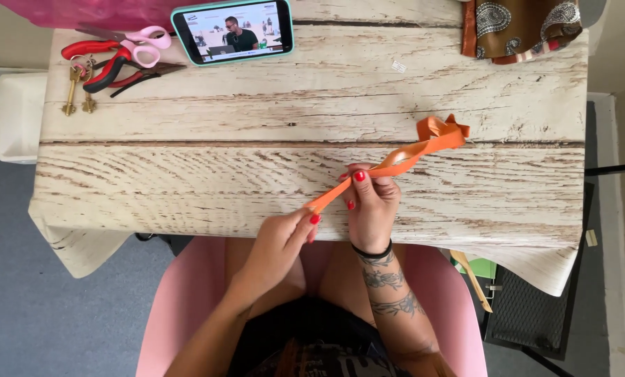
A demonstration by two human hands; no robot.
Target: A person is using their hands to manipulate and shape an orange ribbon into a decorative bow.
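Observation:
An orange ribbon [410, 157] stretches diagonally over the near edge of a whitewashed wood-pattern table [256, 126]. My left hand [277, 244] pinches the ribbon's lower end between thumb and fingers, just off the table's front edge. My right hand [369, 202] grips the ribbon a little further along, fingers curled around it. Beyond my right hand the ribbon runs up to a crumpled loose end [441, 129] lying on the table.
At the far left lie pink-handled scissors [141, 42], red-handled pliers [106, 66] and brass keys [75, 87]. A teal-cased phone [232, 31] playing a video sits at the back. Brown patterned fabric [522, 28] is at the far right corner. I sit on a pink chair [180, 300].

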